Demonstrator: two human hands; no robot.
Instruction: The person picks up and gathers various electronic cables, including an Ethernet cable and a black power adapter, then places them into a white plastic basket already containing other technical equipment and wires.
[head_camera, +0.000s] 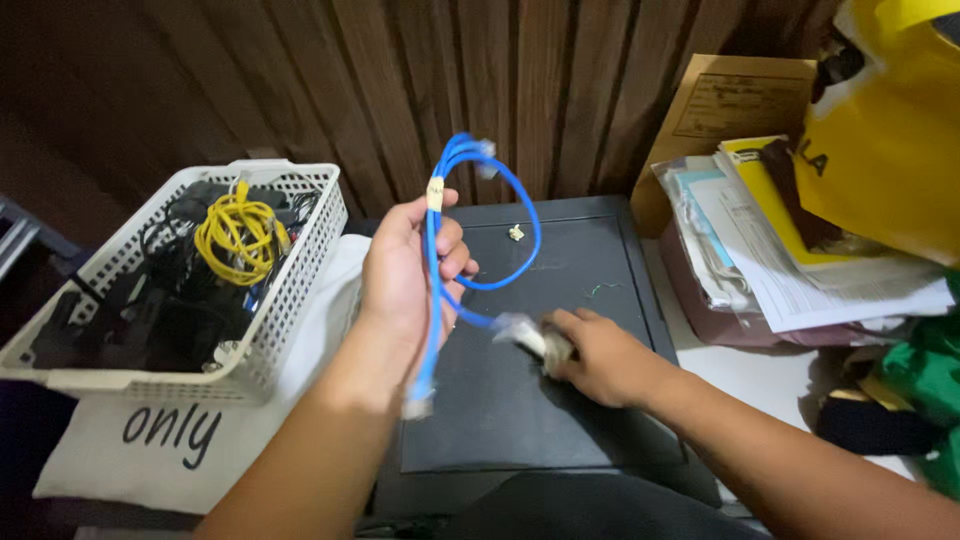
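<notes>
Left hand (405, 265) raised above dark panel (560, 340), fingers closed round folded blue cable (500, 215). Cable's long axis near vertical: loops above fist, loose end hanging below toward wrist. Right hand (590, 355) lower, to right, resting on panel, pinching pale cloth (525, 335) just beside cable's lower bend. White basket (300, 290) with yellow cable (238, 235) well left.

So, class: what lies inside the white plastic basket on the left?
Inside the white basket a coiled yellow cable sits on top of tangled black cables and dark devices. Whatever lies beneath them, and the basket's floor, is covered.
</notes>
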